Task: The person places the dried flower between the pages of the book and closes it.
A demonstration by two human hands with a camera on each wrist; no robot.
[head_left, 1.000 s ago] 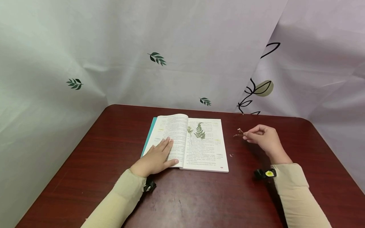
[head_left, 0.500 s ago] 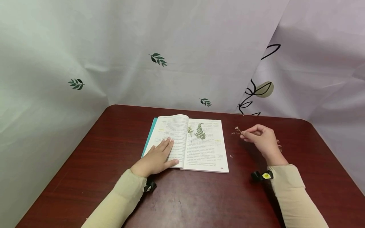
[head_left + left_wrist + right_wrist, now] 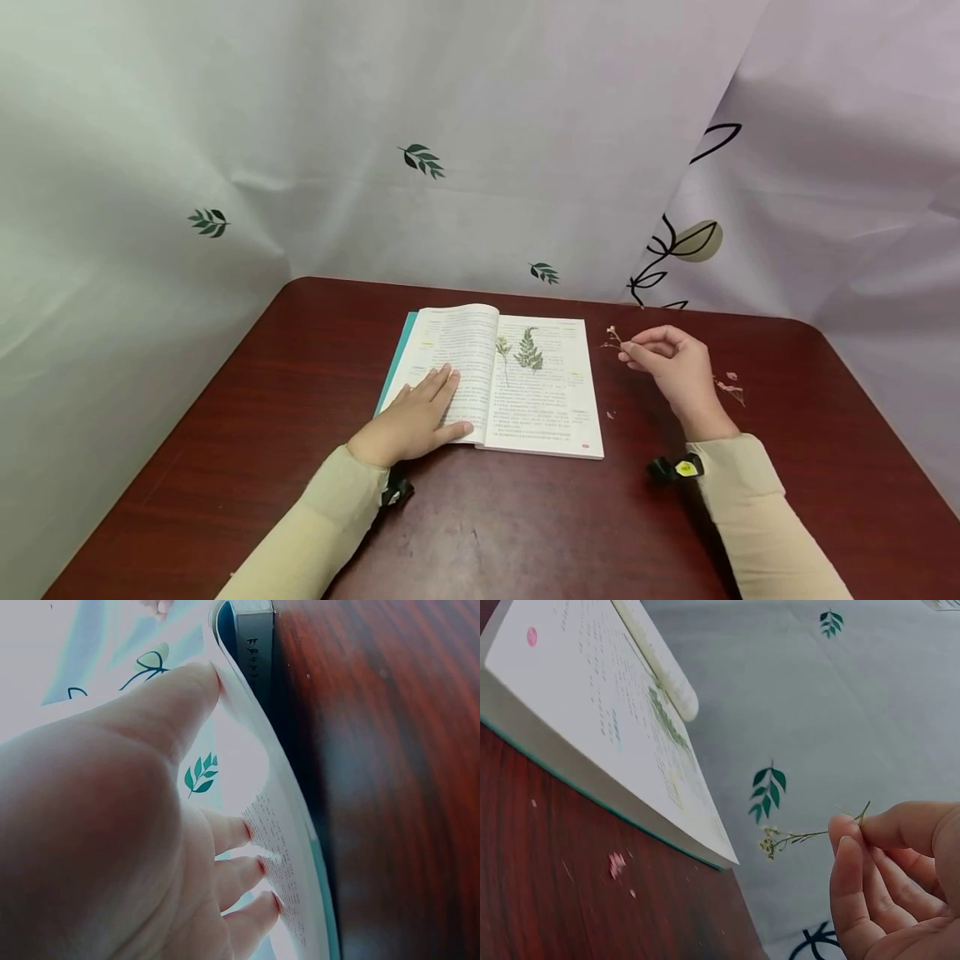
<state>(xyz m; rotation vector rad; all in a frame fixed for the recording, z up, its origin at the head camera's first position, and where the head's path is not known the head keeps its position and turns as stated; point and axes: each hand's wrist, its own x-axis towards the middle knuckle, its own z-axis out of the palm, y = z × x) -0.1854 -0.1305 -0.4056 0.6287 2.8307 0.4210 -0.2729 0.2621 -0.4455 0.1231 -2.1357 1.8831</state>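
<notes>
Right hand (image 3: 678,367) pinches a dried flower sprig (image 3: 791,839) by the stem, held above the table (image 3: 525,533) just right of the open book (image 3: 540,400). Left hand (image 3: 408,421) lies flat, fingers spread, holding the left page down. Risks: the brittle sprig could snap or shed in that grip; if the left hand lifts, the curved page may flip over the pressed fern (image 3: 528,350). Page text too small to read; spine lettering blurred.

I see a dark reddish-brown wood-grain table (image 3: 525,533). The open book (image 3: 540,400) shows white pages with black print, small yellow marks and a teal cover edge; a green fern sprig (image 3: 528,350) lies on it. The backdrop cloth (image 3: 375,108) is pale greenish-white, printed with dark green leaf sprays and black-outlined leaves. My sleeves (image 3: 757,517) are beige. The tiny sprig (image 3: 611,337) has pale flowers.
</notes>
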